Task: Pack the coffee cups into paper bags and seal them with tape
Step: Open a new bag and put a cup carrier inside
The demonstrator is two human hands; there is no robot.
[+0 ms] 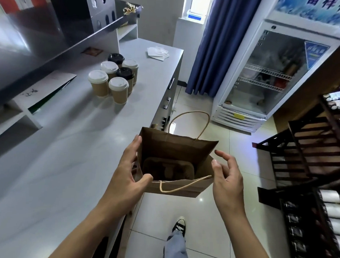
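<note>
**Open bag held off the counter edge**

Brown paper bag (175,164) is open-mouthed, and a moulded cup carrier (168,168) sits down inside it. Left hand (127,172) grips the bag's left side, thumb hooked on the near rim. Right hand (226,179) is just beside the right edge, fingers loosely curled, holding nothing. Six lidded coffee cups (115,77) are clustered further back on the grey counter (66,153), two with black lids.

Left hand (127,172) extended forward, fingers straight, thumb hooked inward, gripping the paper bag (175,158). Right hand (226,177) raised opposite, fingers loosely curled, holding nothing. Both forearms bare.
</note>
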